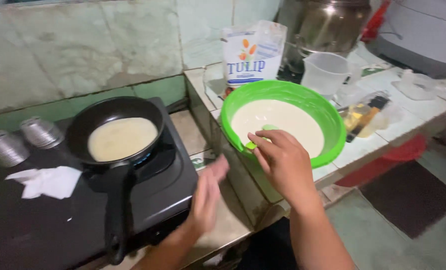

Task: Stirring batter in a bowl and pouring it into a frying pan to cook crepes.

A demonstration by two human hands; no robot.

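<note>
- Batter bowl (333, 131): a wide, bright green plastic bowl, about half full of smooth, pale cream batter. It sits at the near edge of the tiled counter (408, 117), just right of the stove.
- Stove (168, 192): a black burner set lower than the counter. On it sits a black pan (78, 127) with its long handle pointing towards the viewer.
- Crepe (122, 138): a thin, pale round of batter covers the pan's floor. It looks unbrowned, so I judge that the cooking of this round is the step in hand. The next move calls for a steady grip on the ladle handle.
- Right hand (283, 162): it reaches over the bowl's near rim, fingers curled down around the handle of a green ladle (269, 128) that lies in the batter.
- Left hand (208, 192): blurred, open and holding nothing, it hangs between stove and bowl.
- Napkin (48, 181): crumpled white paper on the stove, left of the pan handle.
</note>
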